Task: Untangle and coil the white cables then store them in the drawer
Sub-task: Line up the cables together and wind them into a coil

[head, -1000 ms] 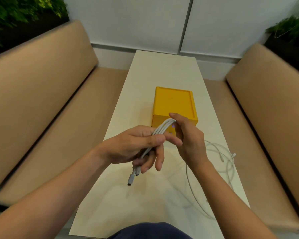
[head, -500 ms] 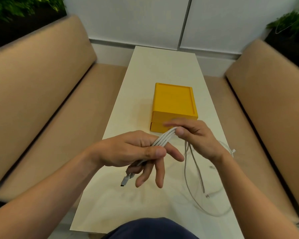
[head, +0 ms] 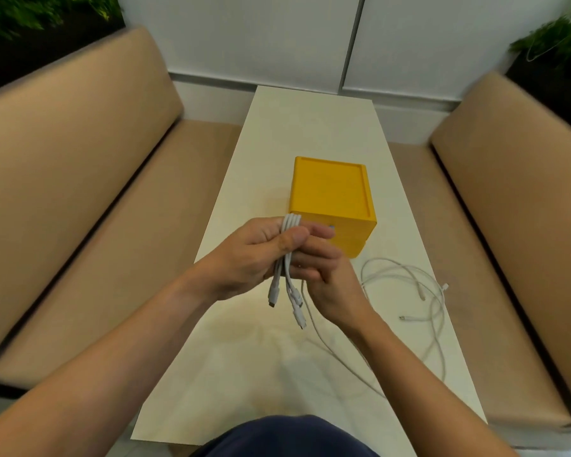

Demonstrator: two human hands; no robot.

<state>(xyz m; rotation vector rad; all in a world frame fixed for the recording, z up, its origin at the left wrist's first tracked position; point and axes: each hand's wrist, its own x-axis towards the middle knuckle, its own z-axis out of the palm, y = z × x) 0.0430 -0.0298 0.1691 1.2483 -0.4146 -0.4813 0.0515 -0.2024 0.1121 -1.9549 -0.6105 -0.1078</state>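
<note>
Over the table point(head: 310, 120), just short of the yellow drawer box point(head: 330, 189), we grip the folded cable bundle point(head: 289, 225) in our left hand point(head: 254, 255), thumb clamped across it, while our right hand point(head: 330, 285) curls round it lower down. It stands roughly upright, plugs dangling; the loose cable point(head: 409, 278) sprawls to the right, nearer our right hand.

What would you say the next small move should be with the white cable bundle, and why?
Probably the right hand should pull another loop of the trailing strand onto the cable bundle, which the left hand grips. Loose cable lies on the table beside the yellow drawer box, which looks closed, so coiling seems unfinished.
</note>
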